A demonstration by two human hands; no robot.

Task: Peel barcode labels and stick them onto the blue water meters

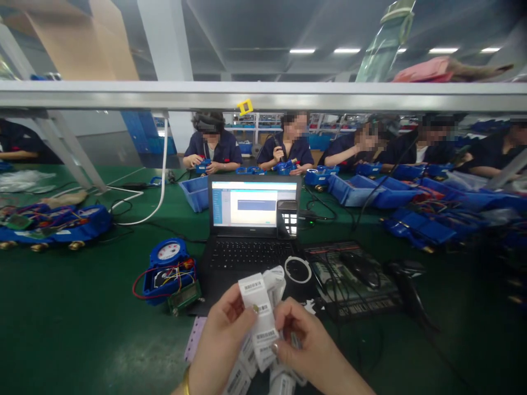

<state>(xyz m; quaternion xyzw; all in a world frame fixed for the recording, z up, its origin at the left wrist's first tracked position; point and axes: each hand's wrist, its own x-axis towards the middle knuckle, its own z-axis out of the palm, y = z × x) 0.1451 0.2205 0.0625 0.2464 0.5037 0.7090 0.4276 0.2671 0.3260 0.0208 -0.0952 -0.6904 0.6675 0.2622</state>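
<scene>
A white strip of barcode labels (263,323) hangs between my two hands, more of it folded and bunched below. My left hand (224,334) pinches the strip at its left edge, thumb on top. With thumb and fingers closed, my right hand (307,343) grips the right edge lower down. Behind my hands sits an open laptop (251,252) with a lit screen, and a phone (287,219) leans against that screen. Left of the laptop lies an opened blue water meter (171,269), its wires and a small circuit board exposed.
A mouse (360,269) and cables lie on a dark mat at right, beside a black handheld scanner (411,291). Blue meters (53,225) are grouped at left. Blue bins (354,189) stand beyond. A shelf bar (263,96) crosses overhead. Several co-workers sit opposite.
</scene>
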